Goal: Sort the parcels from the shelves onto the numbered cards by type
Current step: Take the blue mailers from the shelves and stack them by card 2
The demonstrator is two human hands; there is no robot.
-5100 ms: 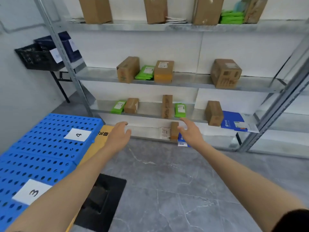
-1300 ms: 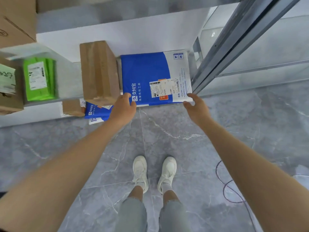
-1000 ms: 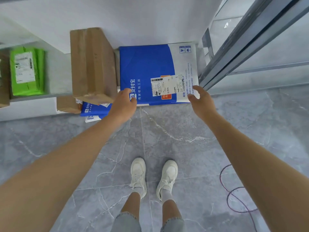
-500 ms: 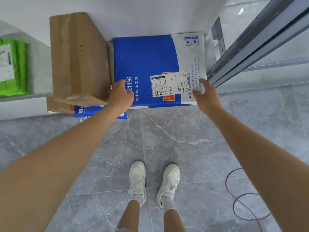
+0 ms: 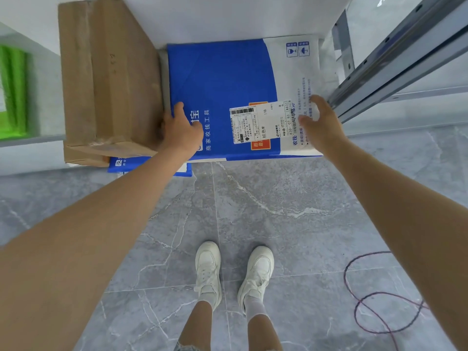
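The blue-and-white parcel (image 5: 222, 92), a flat mailer, lies on the shelf (image 5: 33, 141) with its near edge jutting slightly over the shelf front. We take this parcel as the landmark. A white shipping label (image 5: 260, 122) is stuck to its top, toward the near right.

The left hand (image 5: 182, 130) grasps the parcel at its near-left corner: the thumb lies on the blue top, and the fingers go down the left edge, out of sight. The right hand (image 5: 323, 125) rests on the white right-hand strip of the parcel. Its thumb and forefinger are spread and fairly straight, and the thumb tip touches the label's right end. The other fingers are hidden behind the back of the hand.

Just left of the parcel, touching or nearly touching it, stands a tall cardboard box (image 5: 109, 79). Farther left, well apart from the parcel, we see a green parcel (image 5: 14, 89), cut by the frame edge. Below the parcel's near-left corner, on a lower level, a second blue parcel (image 5: 126, 164) shows partly under the left forearm. Right of the parcel rises a grey metal shelf upright (image 5: 395, 54).

In front of the parcel lies the grey marbled floor (image 5: 278, 211), with the person's white shoes (image 5: 207, 267) on it and, to the right, a looped dark cable (image 5: 374, 300).
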